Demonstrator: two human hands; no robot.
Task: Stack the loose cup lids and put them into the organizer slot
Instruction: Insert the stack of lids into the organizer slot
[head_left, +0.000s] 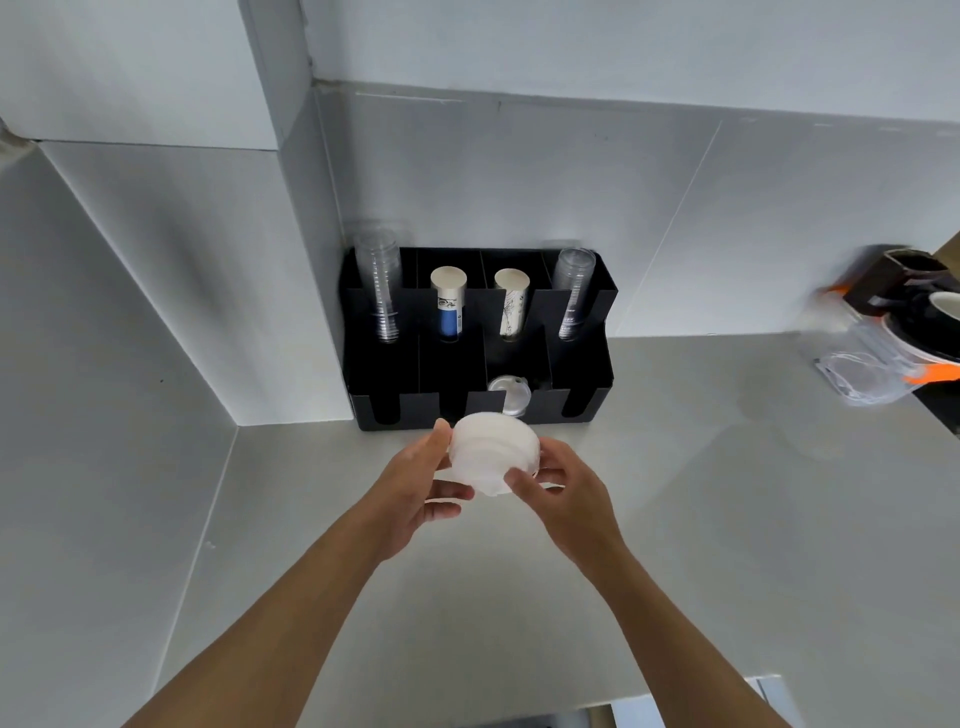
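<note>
A stack of white cup lids (491, 449) is held between both hands just above the counter, right in front of the black organizer (582, 364). My left hand (415, 488) grips the stack's left side with thumb on top. Its right side is pinched by my right hand (563, 491). The stack is tilted toward me. One front slot of the organizer holds clear lids (509, 395); the other front slots look dark.
The organizer's back slots hold clear cup stacks (382, 286) and paper cup stacks (448, 304). It stands in the corner against grey walls. At the right edge sit a clear plastic bag (857, 358) and black and orange items (924, 332).
</note>
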